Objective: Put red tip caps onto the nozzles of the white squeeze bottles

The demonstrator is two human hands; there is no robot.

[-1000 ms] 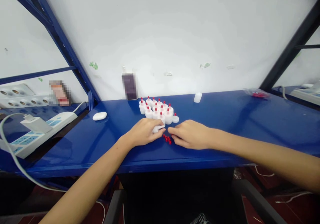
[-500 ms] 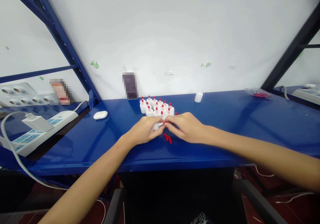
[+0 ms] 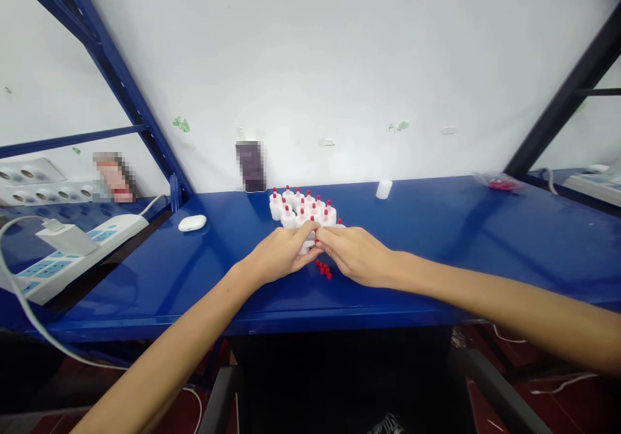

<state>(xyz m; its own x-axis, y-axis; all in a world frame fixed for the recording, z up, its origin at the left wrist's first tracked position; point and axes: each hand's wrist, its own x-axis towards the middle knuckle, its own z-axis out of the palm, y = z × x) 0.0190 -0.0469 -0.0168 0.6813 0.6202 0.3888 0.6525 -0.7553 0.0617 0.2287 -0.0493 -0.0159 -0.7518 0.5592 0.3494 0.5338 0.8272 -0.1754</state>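
My left hand (image 3: 279,254) is closed round a small white bottle (image 3: 305,248), which lies tilted with its nozzle toward the right. At the nozzle tip, the fingers of my right hand (image 3: 356,253) pinch a red cap (image 3: 317,242), partly hidden by the fingertips. Just beyond both hands stands a cluster of white bottles (image 3: 288,218) with red caps, upright and close together. Several loose red caps (image 3: 323,269) lie on the blue table in front of my hands.
On the blue table (image 3: 436,227) a white cylinder (image 3: 383,189) stands at the back, with a bag of red pieces (image 3: 499,182) farther right. A white case (image 3: 193,223) lies left. A dark phone-like object (image 3: 251,166) leans on the wall. A power strip (image 3: 87,253) sits far left.
My right hand has turned slightly at the nozzle, its fingers now covering more of the red cap. The left hand still holds the bottle in about the same place. The view has shifted slightly.
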